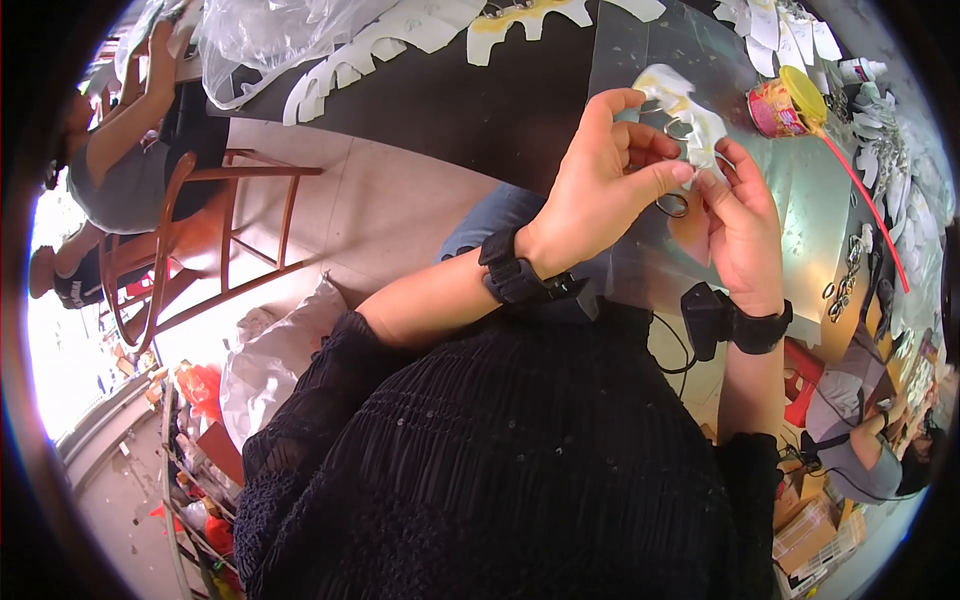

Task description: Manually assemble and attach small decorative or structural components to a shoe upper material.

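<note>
A white scalloped cut-out piece [672,88] with yellowish smears is held up above the metal-topped table. My left hand [600,195] is closed on it, index finger at its upper edge and thumb at its lower end. My right hand [745,225] pinches the same lower end, its thumb close to the left thumb. A metal ring [673,206] hangs just below the thumbs, and another ring [678,130] shows by the left fingers. Fingers partly hide how the rings sit on the piece. Black bands are on both my wrists.
A red tin [775,108] with a yellow lid and a long red stick [870,185] stands at right. Metal rings [846,285] lie beyond my right hand. White scalloped strips [375,58] and a plastic bag [270,45] lie at the far left. A wooden chair [230,205] and other people are nearby.
</note>
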Action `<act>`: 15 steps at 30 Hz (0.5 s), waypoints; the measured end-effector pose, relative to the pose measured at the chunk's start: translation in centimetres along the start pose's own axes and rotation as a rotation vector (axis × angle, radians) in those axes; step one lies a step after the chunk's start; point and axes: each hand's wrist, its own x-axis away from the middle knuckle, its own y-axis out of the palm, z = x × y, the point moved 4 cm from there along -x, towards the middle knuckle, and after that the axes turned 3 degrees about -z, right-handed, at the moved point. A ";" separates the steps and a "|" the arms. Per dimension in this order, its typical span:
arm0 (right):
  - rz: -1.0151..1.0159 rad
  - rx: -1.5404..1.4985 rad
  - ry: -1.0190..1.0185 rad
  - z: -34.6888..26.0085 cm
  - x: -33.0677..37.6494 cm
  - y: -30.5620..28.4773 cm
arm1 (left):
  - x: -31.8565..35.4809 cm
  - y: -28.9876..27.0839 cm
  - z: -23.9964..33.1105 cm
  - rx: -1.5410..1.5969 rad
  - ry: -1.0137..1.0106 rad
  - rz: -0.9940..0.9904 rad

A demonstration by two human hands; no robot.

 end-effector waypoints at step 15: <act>-0.016 -0.023 0.060 0.1 0.7 1.2 | 0.0 -0.4 -0.9 -0.176 0.063 0.040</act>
